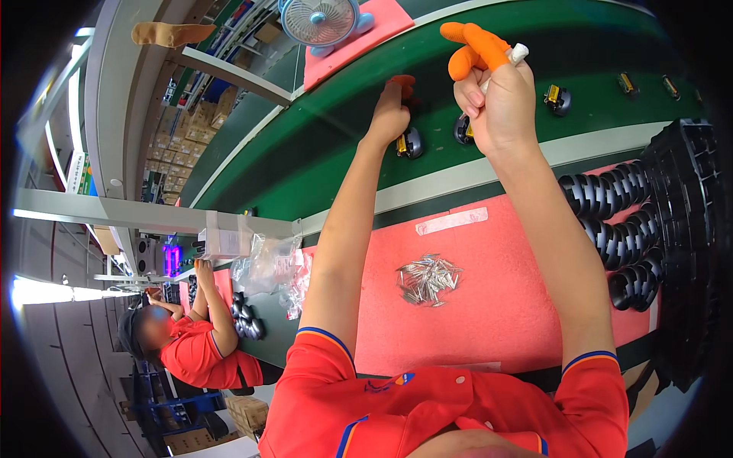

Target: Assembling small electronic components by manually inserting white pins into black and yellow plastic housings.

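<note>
Both my arms reach out over a green conveyor belt. My right hand, with orange finger cots, is closed around a thin white rod with a blunt end; its exact kind is unclear. Orange-tipped fingers of that hand point up and left. My left hand is over the belt, its orange-tipped fingers mostly turned away and dim. Just below its wrist lies a dark rounded part with a yellow block. A similar dark part is partly hidden behind my right hand.
More such parts lie along the belt to the right. A pile of small metal pins sits on the pink mat. Dark curved shells stand in rows by black trays. A fan is beyond; a co-worker sits left.
</note>
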`<state>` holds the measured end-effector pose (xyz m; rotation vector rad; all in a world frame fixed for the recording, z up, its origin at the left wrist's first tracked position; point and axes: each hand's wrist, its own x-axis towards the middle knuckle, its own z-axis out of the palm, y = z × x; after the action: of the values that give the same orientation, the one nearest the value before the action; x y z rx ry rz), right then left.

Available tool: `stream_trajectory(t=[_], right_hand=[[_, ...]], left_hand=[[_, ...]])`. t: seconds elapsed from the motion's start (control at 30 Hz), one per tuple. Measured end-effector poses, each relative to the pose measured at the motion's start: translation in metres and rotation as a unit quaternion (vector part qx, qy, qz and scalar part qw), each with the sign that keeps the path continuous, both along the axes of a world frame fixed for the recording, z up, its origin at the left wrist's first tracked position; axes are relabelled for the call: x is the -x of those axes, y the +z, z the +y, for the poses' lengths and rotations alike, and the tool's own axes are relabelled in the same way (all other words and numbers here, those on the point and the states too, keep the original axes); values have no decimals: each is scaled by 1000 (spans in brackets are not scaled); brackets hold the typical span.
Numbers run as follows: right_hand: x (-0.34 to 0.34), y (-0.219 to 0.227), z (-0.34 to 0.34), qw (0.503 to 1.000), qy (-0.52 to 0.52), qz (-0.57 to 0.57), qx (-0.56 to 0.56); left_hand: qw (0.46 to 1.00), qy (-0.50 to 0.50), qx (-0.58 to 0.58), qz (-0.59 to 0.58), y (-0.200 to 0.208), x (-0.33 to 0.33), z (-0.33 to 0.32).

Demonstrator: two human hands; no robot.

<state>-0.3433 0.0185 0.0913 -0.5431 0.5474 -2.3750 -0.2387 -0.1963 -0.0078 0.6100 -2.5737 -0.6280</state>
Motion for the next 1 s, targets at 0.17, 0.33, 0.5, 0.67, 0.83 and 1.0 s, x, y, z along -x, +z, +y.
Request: stream_trajectory(t=[0.17, 0.33, 0.5, 0.67, 0.83, 1.0], right_hand=[[3, 2, 2, 1000, -11, 6, -9], [7, 0, 4, 1000, -14, 3, -15], [20, 6, 7, 993, -23, 88, -74], [25, 8, -45, 898, 66, 308, -307], [82, -86, -123, 737, 115, 546, -382], [74, -88, -135, 675, 117, 609, -398]], left_hand=[[1000, -14, -15, 2, 11, 13, 9], [998, -16, -50, -27, 18, 25, 17], [997, -7, -63, 32, 18, 18, 17], [994, 4, -30, 101, 18, -11, 25], [991, 73, -46, 107, 10, -42, 77], [985, 102, -99, 99, 28, -90, 92]])
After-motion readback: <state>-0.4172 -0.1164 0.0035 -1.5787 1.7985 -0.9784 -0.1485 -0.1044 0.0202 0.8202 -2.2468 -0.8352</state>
